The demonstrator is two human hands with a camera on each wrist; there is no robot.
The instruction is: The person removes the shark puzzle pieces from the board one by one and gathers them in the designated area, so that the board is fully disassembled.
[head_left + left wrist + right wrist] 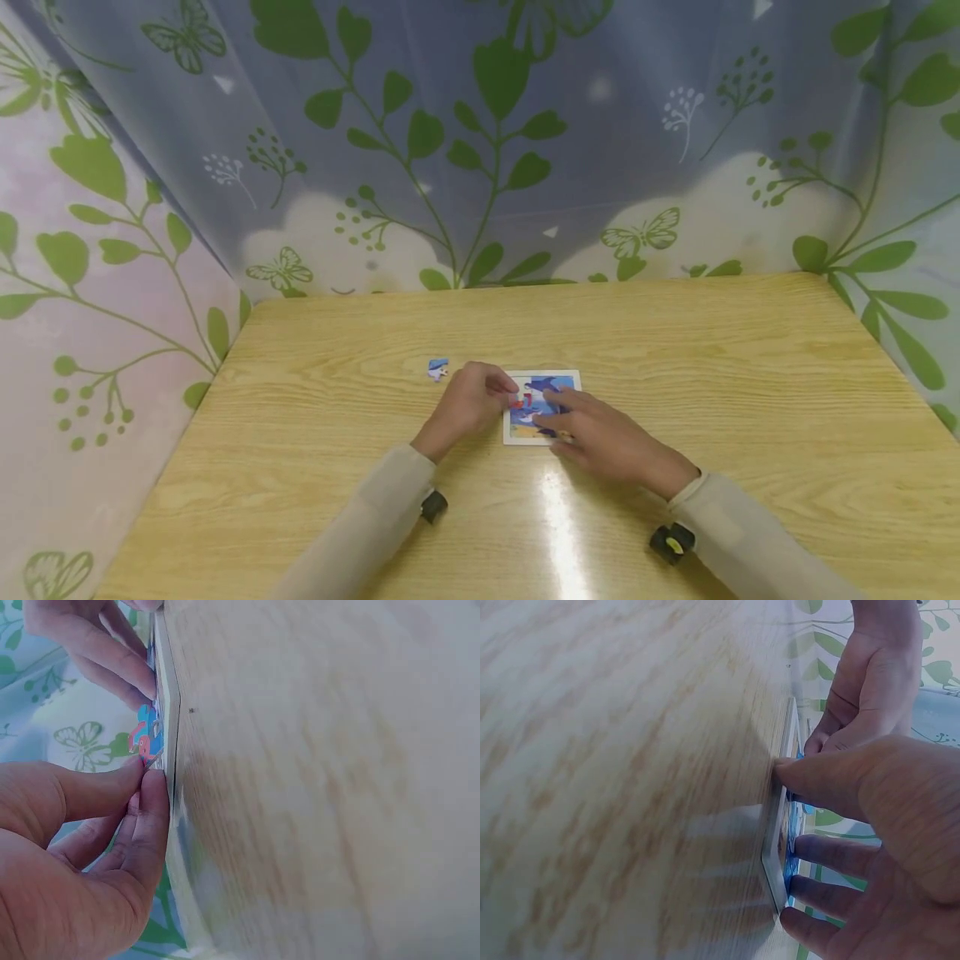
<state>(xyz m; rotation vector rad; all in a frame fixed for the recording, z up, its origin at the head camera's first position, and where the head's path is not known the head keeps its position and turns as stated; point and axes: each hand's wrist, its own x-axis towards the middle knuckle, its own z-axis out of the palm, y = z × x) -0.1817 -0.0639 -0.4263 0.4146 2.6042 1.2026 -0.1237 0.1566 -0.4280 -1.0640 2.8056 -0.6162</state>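
A small framed jigsaw puzzle (551, 373) with a white border and a blue sea picture lies flat on the table. Between thumb and fingertips my left hand (468, 402) pinches a red and blue puzzle piece (145, 741), which stands tilted at the puzzle's left side. My right hand (611, 437) rests on the right part of the puzzle, fingers spread over the picture and thumb at the near edge of the frame. These fingers hide part of the picture. Left of the puzzle, just beyond my left hand, lies a loose blue and white puzzle piece (438, 368).
The wooden table (315, 492) runs back to a curtain (600, 167) printed with leaves and butterflies, which also hangs at the left and right. A dark device is strapped at each wrist.
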